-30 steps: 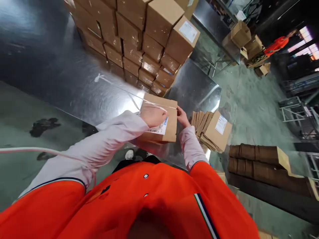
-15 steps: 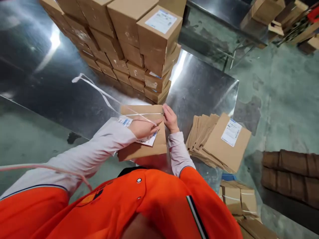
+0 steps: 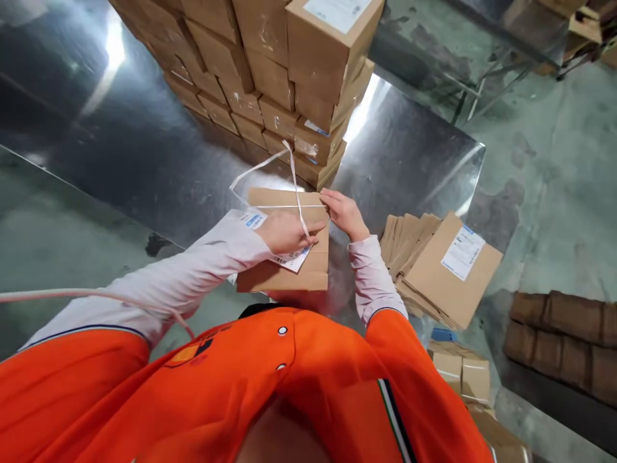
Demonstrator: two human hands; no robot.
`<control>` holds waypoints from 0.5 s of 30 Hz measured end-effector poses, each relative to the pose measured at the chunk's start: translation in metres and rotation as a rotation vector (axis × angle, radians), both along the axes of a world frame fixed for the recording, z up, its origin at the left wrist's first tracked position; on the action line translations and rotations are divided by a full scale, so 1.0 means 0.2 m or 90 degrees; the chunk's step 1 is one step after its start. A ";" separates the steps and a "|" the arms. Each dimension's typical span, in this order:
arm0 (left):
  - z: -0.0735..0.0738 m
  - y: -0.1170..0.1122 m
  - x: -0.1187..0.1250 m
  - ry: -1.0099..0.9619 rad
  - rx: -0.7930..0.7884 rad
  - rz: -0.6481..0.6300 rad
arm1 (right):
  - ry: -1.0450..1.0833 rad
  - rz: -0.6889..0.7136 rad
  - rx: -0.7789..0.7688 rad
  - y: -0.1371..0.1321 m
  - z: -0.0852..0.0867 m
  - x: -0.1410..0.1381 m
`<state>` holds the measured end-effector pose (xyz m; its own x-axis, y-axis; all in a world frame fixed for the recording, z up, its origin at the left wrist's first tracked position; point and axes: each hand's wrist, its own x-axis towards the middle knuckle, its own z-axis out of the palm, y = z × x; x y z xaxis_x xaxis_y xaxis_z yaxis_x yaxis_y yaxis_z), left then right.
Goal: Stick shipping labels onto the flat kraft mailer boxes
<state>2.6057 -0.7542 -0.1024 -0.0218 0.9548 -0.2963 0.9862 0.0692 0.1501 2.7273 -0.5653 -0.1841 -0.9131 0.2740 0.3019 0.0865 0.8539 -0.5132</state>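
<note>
A flat cardboard piece (image 3: 284,280), perhaps a folded carton, lies in front of me on the metal table, with a white paper label (image 3: 299,261) partly under my left hand. A thin white strap (image 3: 295,183) runs across its upper part, and a loose loop of it rises above. My left hand (image 3: 289,233) is closed on the strap's loose end over the cardboard. At the cardboard's upper right edge, the fingers of my right hand (image 3: 344,214) pinch the strap where it meets the edge. A printed label (image 3: 255,220) sticks to my left cuff.
Stacked brown cartons (image 3: 270,77) stand just beyond the cardboard. To the right lies a fanned pile of flat cartons (image 3: 434,276) with a label on top. Strapped bundles (image 3: 460,373) sit lower right, and brown packages (image 3: 562,344) farther right. The metal table (image 3: 409,154) ends at a corner.
The strap's loose end has swung from the far left to upright above the cardboard. Both hands stay at the cardboard. The whole view has shifted slightly.
</note>
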 end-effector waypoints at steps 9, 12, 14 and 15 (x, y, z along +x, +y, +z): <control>0.00 0.00 0.07 -0.012 -0.026 -0.067 | -0.238 -0.056 -0.175 0.25 0.11 -0.20; 0.00 -0.02 0.13 -0.071 -0.010 -0.061 | -0.369 -0.090 -0.193 0.33 0.12 -0.40; 0.01 -0.04 0.08 -0.168 0.028 0.019 | -0.423 -0.080 -0.195 0.34 0.12 -0.54; 0.03 -0.06 0.02 -0.230 0.044 0.089 | -0.447 -0.075 -0.202 0.33 0.11 -0.59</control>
<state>2.6089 -0.7658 -0.0966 -0.0589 0.9682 -0.2433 0.8507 0.1762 0.4952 2.6092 -0.4985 -0.1614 -0.8206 0.3582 -0.4453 0.5630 0.6401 -0.5227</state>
